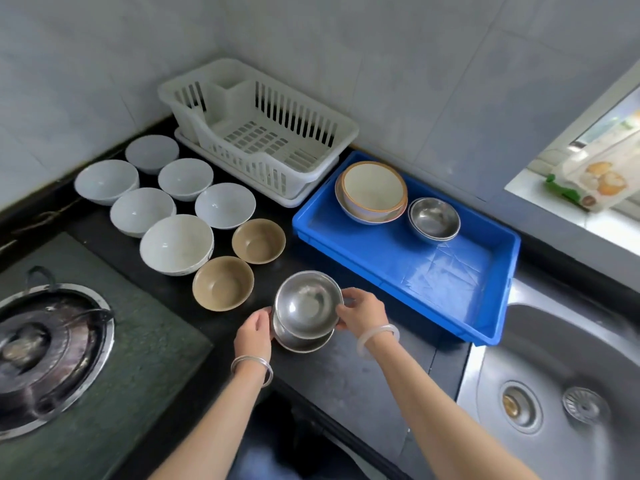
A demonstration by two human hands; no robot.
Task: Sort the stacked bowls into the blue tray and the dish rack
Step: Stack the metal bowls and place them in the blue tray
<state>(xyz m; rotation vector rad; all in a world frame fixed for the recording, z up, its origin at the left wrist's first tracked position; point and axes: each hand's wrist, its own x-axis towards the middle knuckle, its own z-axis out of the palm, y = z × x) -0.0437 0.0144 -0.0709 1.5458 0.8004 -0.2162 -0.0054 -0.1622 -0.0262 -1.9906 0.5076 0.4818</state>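
- Right hand (363,311) gripping the right rim of the top steel bowl (306,303), thumb and fingers pinched on the edge, bowl tilted toward the camera.
- Left hand (252,336) curled against the left side of the lower steel bowl (301,342), fingers wrapped around its wall (fingertips hidden behind the metal).
- Both bowls nested, at the front of the dark counter (346,375), just left of the blue tray (485,327).
- Inside the tray, at its far end: a stack of cream bowls with orange rims (372,188), and just beside it on the right a stack of small steel bowls (433,218) (two at least, count unclear).
- Near half of the tray bare, a creased clear film on its floor.
- White dish rack (258,129) in the corner behind, on a drip tray, nothing in it.
- Left of the rack, six white bowls (176,242) standing singly on the counter, close together.
- Two tan bowls (223,282) between the white ones and the steel pair, near but apart.
- Bangle on each wrist: metal (252,367) on the left, pale translucent (377,337) on the right.
- Gas burner (45,355) at lower left; steel sink (561,393) at lower right, touching the tray's near corner.
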